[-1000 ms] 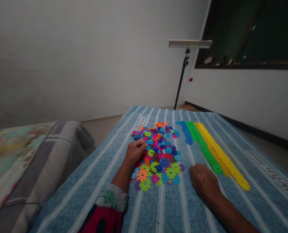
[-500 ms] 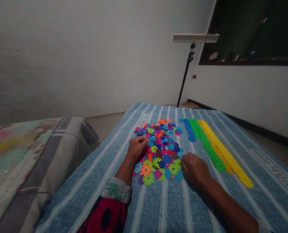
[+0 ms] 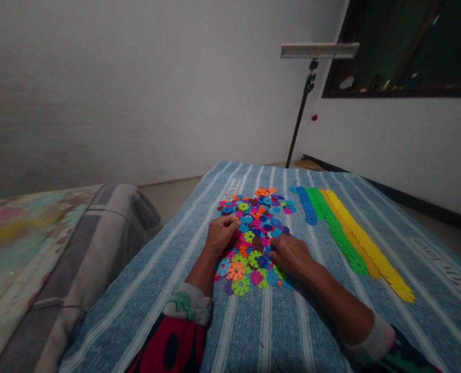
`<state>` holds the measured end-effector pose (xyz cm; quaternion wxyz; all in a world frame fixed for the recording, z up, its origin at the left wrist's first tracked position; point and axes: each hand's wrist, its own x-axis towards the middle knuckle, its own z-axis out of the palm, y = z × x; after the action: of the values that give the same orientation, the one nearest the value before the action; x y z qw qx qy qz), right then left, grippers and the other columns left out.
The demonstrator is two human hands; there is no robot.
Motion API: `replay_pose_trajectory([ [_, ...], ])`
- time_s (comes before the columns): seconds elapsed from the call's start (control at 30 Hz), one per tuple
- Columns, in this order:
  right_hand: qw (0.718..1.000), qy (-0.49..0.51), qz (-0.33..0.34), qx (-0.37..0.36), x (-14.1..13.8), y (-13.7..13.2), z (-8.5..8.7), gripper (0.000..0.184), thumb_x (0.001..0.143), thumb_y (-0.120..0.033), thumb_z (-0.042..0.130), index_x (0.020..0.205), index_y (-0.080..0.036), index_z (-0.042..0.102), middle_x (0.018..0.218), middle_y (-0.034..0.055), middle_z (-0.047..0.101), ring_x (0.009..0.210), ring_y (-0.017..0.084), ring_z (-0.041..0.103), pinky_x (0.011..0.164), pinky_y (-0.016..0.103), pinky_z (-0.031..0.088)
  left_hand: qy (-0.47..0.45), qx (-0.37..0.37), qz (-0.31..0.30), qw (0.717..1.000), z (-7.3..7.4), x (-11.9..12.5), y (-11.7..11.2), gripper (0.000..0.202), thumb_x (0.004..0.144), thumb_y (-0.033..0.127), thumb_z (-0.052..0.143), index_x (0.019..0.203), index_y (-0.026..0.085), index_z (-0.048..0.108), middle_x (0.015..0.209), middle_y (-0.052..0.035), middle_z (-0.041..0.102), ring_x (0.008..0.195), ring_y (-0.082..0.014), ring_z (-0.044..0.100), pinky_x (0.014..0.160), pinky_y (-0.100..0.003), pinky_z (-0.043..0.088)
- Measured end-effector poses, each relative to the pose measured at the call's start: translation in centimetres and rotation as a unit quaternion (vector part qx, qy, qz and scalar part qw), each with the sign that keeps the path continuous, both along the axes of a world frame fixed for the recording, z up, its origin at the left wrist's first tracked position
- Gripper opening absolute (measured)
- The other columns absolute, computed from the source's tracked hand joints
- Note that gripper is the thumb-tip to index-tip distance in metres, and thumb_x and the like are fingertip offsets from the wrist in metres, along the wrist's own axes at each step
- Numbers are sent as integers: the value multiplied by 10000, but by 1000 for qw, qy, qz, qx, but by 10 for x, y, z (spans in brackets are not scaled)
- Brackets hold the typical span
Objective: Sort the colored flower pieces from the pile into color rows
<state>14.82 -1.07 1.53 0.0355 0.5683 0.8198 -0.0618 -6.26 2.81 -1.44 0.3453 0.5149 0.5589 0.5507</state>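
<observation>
A pile of plastic snowflake discs (image 3: 240, 285) in many colours lies mid-table. At its left side is my left hand (image 3: 220, 234), thumb and fingers pinched together; whatever is between the fingertips is too small to make out. My right hand (image 3: 292, 255) lies over the right part of the pile, its fingers curled down among the discs, and I cannot make out what they hold. To the right, overlapping discs form colour rows: a short blue row (image 3: 307, 206), a green row (image 3: 341, 238), an orange row (image 3: 357, 246) and a long yellow row (image 3: 374, 248).
A blue striped cloth (image 3: 156, 290) covers the table. On the left stands a piece of furniture under a grey and floral cover (image 3: 110, 238). Beyond the table is a black stand with a light panel (image 3: 319, 51), near a dark window (image 3: 401, 46).
My right hand has moved left, from the pile's right edge onto the discs. My left hand stays at the pile's left side. The view has shifted slightly.
</observation>
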Motion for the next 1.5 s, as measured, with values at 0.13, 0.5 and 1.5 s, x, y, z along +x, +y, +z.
replay_pose_trajectory([
  [0.13, 1000, 3, 3, -11, 0, 2, 4, 260, 911, -330, 545, 1053, -172, 696, 1124, 139, 701, 1050, 240, 648, 777, 291, 431, 0, -7, -8, 1000, 1, 0, 0, 281, 595, 417, 711, 605, 140, 663, 529, 6, 604, 509, -114, 512, 515, -233, 390],
  [0.5, 997, 69, -28, -35, -2, 20, 3, 251, 787, -329, 680, 990, -188, 721, 1064, 105, 731, 1005, 246, 665, 748, 291, 446, 12, -12, 3, 1000, 2, -4, 3, 282, 570, 415, 742, 606, 143, 679, 516, 3, 617, 488, -114, 520, 520, -236, 405],
  [1.5, 963, 267, -6, -35, 5, 28, -7, 144, 694, -122, 663, 820, -192, 665, 774, -34, 674, 728, 118, 595, 600, 203, 334, 27, -27, 8, 999, 12, -3, 0, 267, 565, 424, 722, 578, 161, 681, 489, 6, 601, 458, -115, 497, 474, -226, 386],
])
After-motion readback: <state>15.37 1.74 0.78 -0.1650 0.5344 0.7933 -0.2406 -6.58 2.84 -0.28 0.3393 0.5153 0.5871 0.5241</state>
